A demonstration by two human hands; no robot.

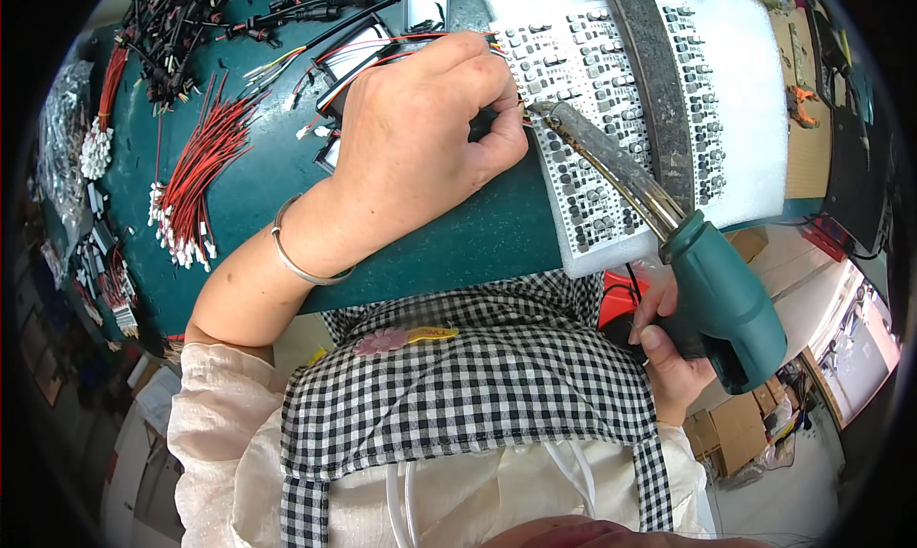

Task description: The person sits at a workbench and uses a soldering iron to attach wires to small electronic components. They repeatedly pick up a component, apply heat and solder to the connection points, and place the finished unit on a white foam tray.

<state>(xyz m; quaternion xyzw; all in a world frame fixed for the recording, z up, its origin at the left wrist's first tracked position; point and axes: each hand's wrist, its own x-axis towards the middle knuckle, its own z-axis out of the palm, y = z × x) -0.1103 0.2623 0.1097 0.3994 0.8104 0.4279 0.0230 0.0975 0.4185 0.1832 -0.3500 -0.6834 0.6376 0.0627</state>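
My left hand (420, 113) is closed in a pinch on thin coloured wires (468, 36) at the left edge of a white circuit board panel (587, 56). The fingers cover much of the wires. A green soldering gun (721, 285) is in my right hand (673, 362), whose grip is partly hidden behind the handle. The gun's long metal barrel slants up and left, and its tip sits right by the wire ends at the board's edge. Rows of small dark components cover the panel. Across it lies a heavy dark grey bar (651, 89).
White foam (750, 118) lies under the panel on the green table mat (458, 247). To the left are a bundle of red wires (205, 156) with white connectors and a pile of black cables (177, 37). Dark-framed modules (358, 59) lie behind my left hand. Cardboard boxes (740, 429) stand below right.
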